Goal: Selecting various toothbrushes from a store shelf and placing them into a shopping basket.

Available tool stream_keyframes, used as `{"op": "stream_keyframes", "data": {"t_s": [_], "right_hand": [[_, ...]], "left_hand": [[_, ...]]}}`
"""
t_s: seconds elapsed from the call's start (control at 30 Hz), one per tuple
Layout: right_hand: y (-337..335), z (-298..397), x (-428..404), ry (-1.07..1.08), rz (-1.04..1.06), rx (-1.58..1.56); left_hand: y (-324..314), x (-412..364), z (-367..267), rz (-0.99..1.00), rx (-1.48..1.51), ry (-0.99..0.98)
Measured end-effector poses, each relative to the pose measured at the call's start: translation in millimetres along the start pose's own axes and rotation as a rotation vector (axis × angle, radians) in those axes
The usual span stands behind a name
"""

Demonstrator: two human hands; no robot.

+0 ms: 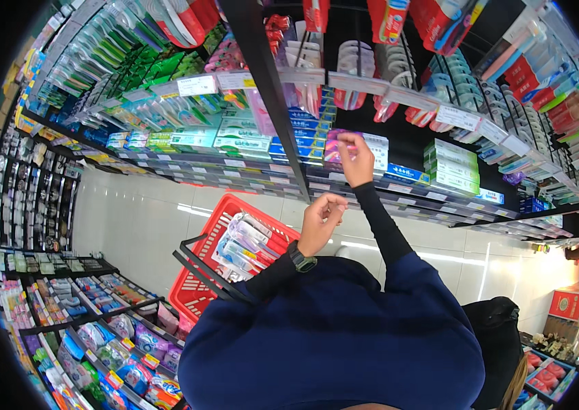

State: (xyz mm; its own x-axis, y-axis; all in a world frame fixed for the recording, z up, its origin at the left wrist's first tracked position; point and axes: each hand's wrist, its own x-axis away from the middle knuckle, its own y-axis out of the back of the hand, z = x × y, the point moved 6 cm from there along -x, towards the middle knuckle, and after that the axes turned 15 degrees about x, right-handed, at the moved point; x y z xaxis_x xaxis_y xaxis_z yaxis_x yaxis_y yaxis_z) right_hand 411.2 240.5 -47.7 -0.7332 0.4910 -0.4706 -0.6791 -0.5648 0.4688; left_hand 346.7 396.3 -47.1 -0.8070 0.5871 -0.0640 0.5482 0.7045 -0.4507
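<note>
My right hand reaches to the shelf with bent, parted fingers and nothing visible in them. It is in front of pink and white toothpaste boxes; whether it touches them I cannot tell. Below and to the left, my left hand is curled in the air, and no object shows in it. A red plastic shopping basket hangs by its black handles at my left forearm. Several packaged toothbrushes lie in the basket. A digital watch is on my left wrist.
Toothbrush packs hang on hooks above the toothpaste. A black shelf upright stands left of my right hand. Green and white toothpaste boxes are stacked to the right. Shelves with bagged goods stand lower left. A person's dark sleeve or bag shows at right.
</note>
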Motion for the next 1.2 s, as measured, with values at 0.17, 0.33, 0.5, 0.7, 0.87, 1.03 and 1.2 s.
{"op": "stream_keyframes", "data": {"t_s": [0.17,0.33,0.5,0.7,0.87,1.03,1.2], "right_hand": [[-43.0,16.7,-63.7,0.015,-0.181,-0.115],[-73.6,25.4,-86.7,-0.05,-0.162,0.032],[-77.3,28.2,-72.5,-0.125,-0.137,-0.097],[-55.7,46.1,-51.0,-0.091,-0.141,-0.227],[-43.0,43.9,-36.5,-0.129,-0.108,-0.139],[-34.7,21.2,9.7,-0.24,-0.067,-0.248],[-27.4,13.0,73.8,-0.693,0.084,-0.475]], "left_hand": [[51.1,-5.7,-23.8,-0.087,0.027,0.0],[93.2,-16.2,-42.4,-0.113,0.083,-0.002],[119.8,-22.8,-49.8,-0.085,0.109,0.037],[135.0,-28.3,-56.2,-0.022,0.118,0.064],[138.0,-28.7,-56.8,0.022,0.127,0.101],[139.7,-30.6,-53.1,0.001,-0.049,-0.005],[132.1,-36.5,-45.3,0.051,-0.137,0.034]]}}
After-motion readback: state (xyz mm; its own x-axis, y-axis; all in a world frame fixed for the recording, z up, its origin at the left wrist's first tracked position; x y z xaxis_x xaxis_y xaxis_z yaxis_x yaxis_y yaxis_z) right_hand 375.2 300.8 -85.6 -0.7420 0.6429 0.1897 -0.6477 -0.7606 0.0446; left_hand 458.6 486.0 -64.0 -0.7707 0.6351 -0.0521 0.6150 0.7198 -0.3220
